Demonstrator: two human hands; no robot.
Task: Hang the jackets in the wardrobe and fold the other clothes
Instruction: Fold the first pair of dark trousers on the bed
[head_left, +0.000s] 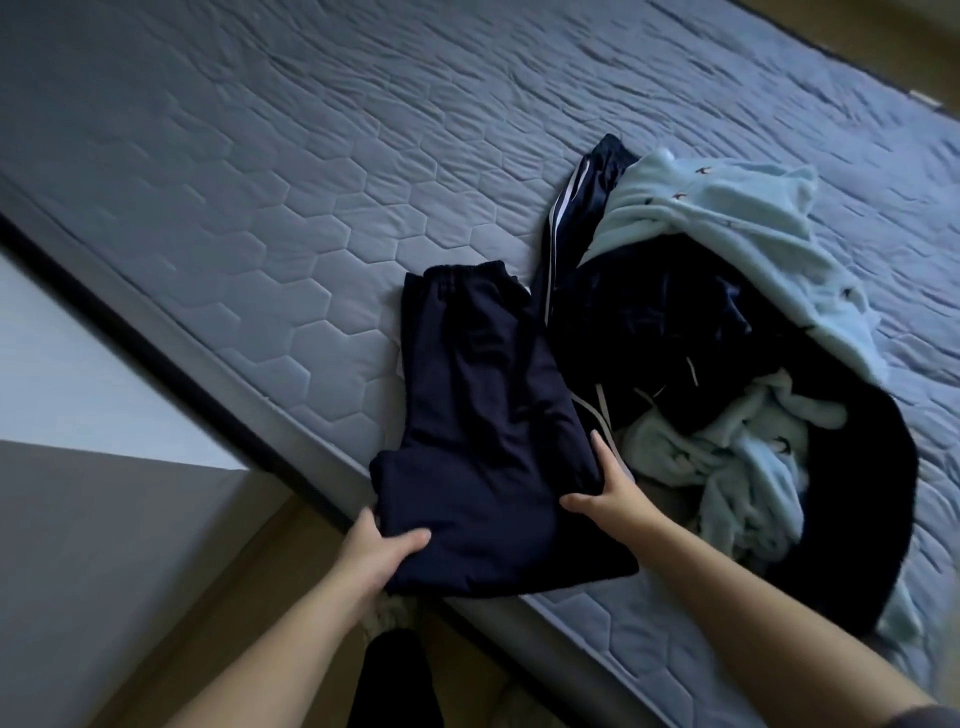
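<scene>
Left hand gripping navy trousers, right hand pressing their edge — quilted mattress, clothes pile beside

The mattress is grey-blue, quilted in a hexagon pattern. The folded trousers are plain dark navy. The track pants are navy with white stripes along the side. The fleece garment is pale blue with small dark motifs, maybe little birds. The floor is light brown.

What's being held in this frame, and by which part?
The left hand grips the navy trousers at their near left corner, thumb on top; the right hand lies open against their right edge.
</scene>
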